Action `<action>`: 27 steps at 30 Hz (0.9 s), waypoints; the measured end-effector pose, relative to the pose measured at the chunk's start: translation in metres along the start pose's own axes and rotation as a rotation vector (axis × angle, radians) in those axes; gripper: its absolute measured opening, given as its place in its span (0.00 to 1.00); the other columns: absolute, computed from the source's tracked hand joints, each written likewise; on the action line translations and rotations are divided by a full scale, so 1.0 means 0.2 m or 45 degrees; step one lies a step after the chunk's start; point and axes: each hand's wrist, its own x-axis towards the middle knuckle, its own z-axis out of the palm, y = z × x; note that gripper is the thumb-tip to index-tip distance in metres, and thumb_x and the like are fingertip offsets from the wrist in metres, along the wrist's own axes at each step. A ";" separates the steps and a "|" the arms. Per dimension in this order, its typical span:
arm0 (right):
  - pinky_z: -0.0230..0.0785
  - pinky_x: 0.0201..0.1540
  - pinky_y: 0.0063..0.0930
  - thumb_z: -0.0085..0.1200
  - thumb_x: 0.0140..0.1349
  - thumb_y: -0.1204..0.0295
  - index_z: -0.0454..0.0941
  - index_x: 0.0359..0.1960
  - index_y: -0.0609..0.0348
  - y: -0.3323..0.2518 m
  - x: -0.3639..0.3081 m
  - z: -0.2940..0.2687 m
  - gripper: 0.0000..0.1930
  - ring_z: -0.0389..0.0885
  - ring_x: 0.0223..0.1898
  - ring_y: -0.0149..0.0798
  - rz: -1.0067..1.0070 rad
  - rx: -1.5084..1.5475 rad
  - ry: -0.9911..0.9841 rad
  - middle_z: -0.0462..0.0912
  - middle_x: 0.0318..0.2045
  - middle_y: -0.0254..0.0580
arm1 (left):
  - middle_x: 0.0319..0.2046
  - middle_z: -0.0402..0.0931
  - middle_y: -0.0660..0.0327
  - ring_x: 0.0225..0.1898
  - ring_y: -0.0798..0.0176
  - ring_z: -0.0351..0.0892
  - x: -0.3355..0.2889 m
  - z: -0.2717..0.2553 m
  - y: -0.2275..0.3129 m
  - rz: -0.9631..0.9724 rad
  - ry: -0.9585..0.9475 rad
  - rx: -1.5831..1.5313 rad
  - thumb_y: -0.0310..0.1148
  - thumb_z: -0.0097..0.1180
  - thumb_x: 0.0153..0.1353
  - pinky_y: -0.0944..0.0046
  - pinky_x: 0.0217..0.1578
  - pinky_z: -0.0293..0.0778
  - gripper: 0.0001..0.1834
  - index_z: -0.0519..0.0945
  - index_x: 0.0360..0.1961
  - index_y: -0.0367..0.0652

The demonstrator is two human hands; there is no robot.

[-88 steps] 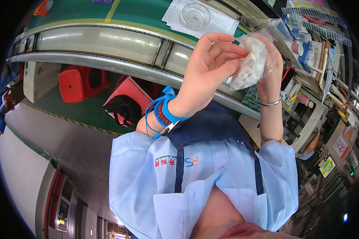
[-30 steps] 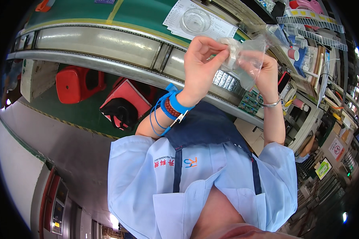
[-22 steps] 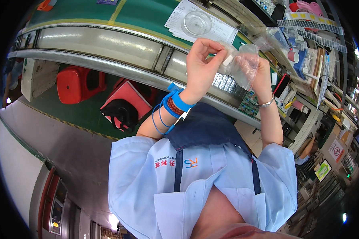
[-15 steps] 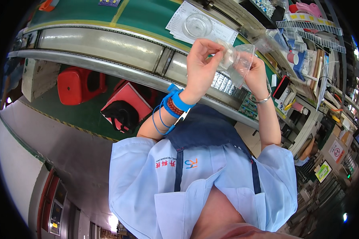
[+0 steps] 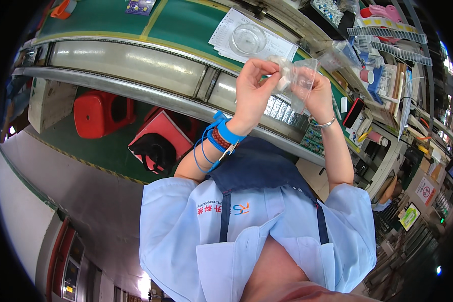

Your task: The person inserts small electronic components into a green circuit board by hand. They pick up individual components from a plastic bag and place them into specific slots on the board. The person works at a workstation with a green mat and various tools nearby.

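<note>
Between my two hands is a clear plastic bag (image 5: 304, 83) with small white pieces (image 5: 284, 75) at its left end; their exact kind cannot be made out. My left hand (image 5: 256, 88), with a blue wrist strap on its wrist, pinches at the white end of the bag, thumb against fingers. On the bag's other side, my right hand (image 5: 317, 95) grips the clear film, and its fingertips show partly through it. Just beyond my hands, a round clear dish (image 5: 247, 40) rests on printed paper sheets (image 5: 225, 31).
A metal conveyor rail (image 5: 131, 58) runs along the green bench (image 5: 186, 27). To the right lie a phone (image 5: 354, 112), thread spools (image 5: 367, 75) and a wire rack (image 5: 387, 33). A black tray (image 5: 332, 12) of small parts stands at the back. Below left is a red stool (image 5: 98, 115).
The whole view has shifted slightly, so the bench sits lower in it. Both hands keep hold of the bag, which has turned a little, and the white pieces show a bit more.
</note>
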 end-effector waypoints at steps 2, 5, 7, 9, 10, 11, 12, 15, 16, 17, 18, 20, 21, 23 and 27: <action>0.69 0.40 0.20 0.62 0.48 0.78 0.80 0.41 0.61 -0.01 0.00 -0.01 0.15 0.75 0.34 0.22 0.007 0.048 -0.011 0.82 0.33 0.30 | 0.37 0.74 0.60 0.40 0.69 0.72 0.00 0.00 0.00 -0.008 -0.024 -0.018 0.17 0.54 0.55 0.69 0.45 0.68 0.09 0.69 0.35 0.39; 0.70 0.40 0.20 0.63 0.49 0.77 0.80 0.41 0.61 0.00 0.00 -0.01 0.15 0.75 0.34 0.22 0.019 0.090 -0.033 0.82 0.33 0.31 | 0.37 0.73 0.60 0.40 0.69 0.72 0.00 0.00 0.01 -0.026 -0.043 -0.042 0.17 0.54 0.55 0.69 0.45 0.68 0.09 0.69 0.34 0.39; 0.70 0.39 0.20 0.63 0.50 0.76 0.79 0.42 0.62 0.00 0.00 -0.03 0.15 0.75 0.33 0.22 0.026 0.028 -0.050 0.82 0.32 0.32 | 0.37 0.73 0.61 0.40 0.69 0.72 0.00 0.00 0.01 -0.025 -0.035 -0.056 0.17 0.54 0.55 0.69 0.46 0.68 0.09 0.69 0.34 0.39; 0.70 0.38 0.19 0.62 0.51 0.76 0.79 0.42 0.62 -0.03 0.00 -0.05 0.15 0.75 0.32 0.22 0.025 -0.111 -0.068 0.82 0.31 0.31 | 0.37 0.73 0.61 0.40 0.70 0.72 0.00 0.01 0.01 -0.008 -0.010 -0.067 0.17 0.54 0.56 0.69 0.46 0.67 0.08 0.69 0.34 0.39; 0.70 0.35 0.19 0.62 0.51 0.75 0.79 0.41 0.62 -0.05 0.00 -0.05 0.14 0.75 0.30 0.22 -0.004 -0.135 -0.050 0.81 0.29 0.31 | 0.37 0.73 0.61 0.40 0.70 0.72 0.00 0.00 0.00 0.026 -0.005 -0.074 0.17 0.54 0.56 0.69 0.46 0.67 0.08 0.69 0.34 0.39; 0.69 0.33 0.19 0.62 0.52 0.75 0.79 0.41 0.62 -0.07 0.00 -0.06 0.14 0.74 0.28 0.22 -0.033 -0.160 -0.033 0.81 0.27 0.31 | 0.36 0.73 0.61 0.40 0.70 0.71 0.01 -0.02 -0.02 0.060 0.000 -0.082 0.17 0.53 0.56 0.69 0.46 0.67 0.08 0.69 0.34 0.39; 0.68 0.30 0.20 0.61 0.52 0.74 0.79 0.41 0.62 -0.08 0.01 -0.07 0.14 0.73 0.26 0.22 -0.061 -0.186 -0.013 0.81 0.26 0.31 | 0.36 0.73 0.61 0.40 0.70 0.71 0.02 -0.03 -0.03 0.093 0.002 -0.091 0.17 0.53 0.56 0.69 0.46 0.67 0.08 0.69 0.34 0.39; 0.67 0.33 0.19 0.59 0.54 0.74 0.79 0.42 0.61 -0.17 0.00 -0.13 0.13 0.71 0.27 0.22 0.061 -0.461 -0.065 0.79 0.26 0.34 | 0.36 0.73 0.62 0.40 0.70 0.71 0.05 -0.06 -0.03 0.044 0.047 -0.205 0.17 0.52 0.57 0.70 0.47 0.67 0.07 0.69 0.35 0.39; 0.64 0.29 0.21 0.58 0.55 0.73 0.79 0.42 0.61 -0.19 0.00 -0.15 0.12 0.69 0.23 0.23 0.024 -0.563 -0.092 0.77 0.23 0.37 | 0.37 0.73 0.61 0.41 0.70 0.71 0.06 -0.08 -0.04 0.000 0.054 -0.264 0.17 0.52 0.58 0.70 0.47 0.67 0.08 0.69 0.35 0.39; 0.61 0.25 0.23 0.57 0.56 0.72 0.78 0.41 0.62 -0.21 -0.01 -0.17 0.12 0.66 0.20 0.24 -0.012 -0.664 -0.119 0.75 0.19 0.40 | 0.37 0.73 0.61 0.41 0.70 0.71 0.06 -0.10 -0.05 -0.061 0.092 -0.303 0.17 0.52 0.58 0.70 0.46 0.67 0.08 0.69 0.36 0.40; 0.58 0.20 0.25 0.57 0.56 0.71 0.78 0.41 0.62 -0.22 -0.01 -0.18 0.12 0.64 0.16 0.26 -0.053 -0.771 -0.139 0.72 0.16 0.42 | 0.37 0.73 0.62 0.41 0.70 0.71 0.07 -0.12 -0.06 -0.117 0.122 -0.347 0.17 0.51 0.58 0.70 0.46 0.68 0.08 0.70 0.37 0.40; 0.57 0.20 0.25 0.56 0.57 0.72 0.78 0.41 0.63 -0.21 0.01 -0.21 0.11 0.63 0.16 0.26 -0.145 -0.622 -0.105 0.68 0.15 0.43 | 0.38 0.72 0.62 0.42 0.69 0.71 0.11 -0.17 -0.14 -0.224 0.148 -0.463 0.17 0.51 0.58 0.69 0.46 0.68 0.10 0.70 0.39 0.41; 0.57 0.20 0.25 0.55 0.57 0.72 0.78 0.40 0.63 -0.19 0.01 -0.23 0.11 0.62 0.16 0.26 -0.187 -0.553 -0.084 0.66 0.15 0.43 | 0.38 0.72 0.62 0.42 0.69 0.71 0.12 -0.19 -0.19 -0.281 0.143 -0.513 0.17 0.51 0.58 0.68 0.46 0.69 0.10 0.70 0.40 0.41; 0.56 0.21 0.22 0.52 0.61 0.70 0.78 0.42 0.63 -0.18 0.06 -0.28 0.11 0.63 0.18 0.23 -0.071 -0.396 -0.178 0.67 0.16 0.34 | 0.38 0.72 0.62 0.42 0.68 0.71 0.15 -0.22 -0.27 -0.385 0.148 -0.593 0.18 0.51 0.59 0.65 0.46 0.70 0.11 0.70 0.41 0.41; 0.56 0.25 0.14 0.47 0.66 0.67 0.76 0.45 0.60 -0.15 0.19 -0.35 0.12 0.62 0.23 0.18 0.054 0.082 -0.240 0.68 0.21 0.23 | 0.40 0.71 0.61 0.43 0.66 0.72 0.17 -0.22 -0.33 -0.513 0.163 -0.480 0.23 0.54 0.60 0.60 0.49 0.71 0.13 0.68 0.45 0.41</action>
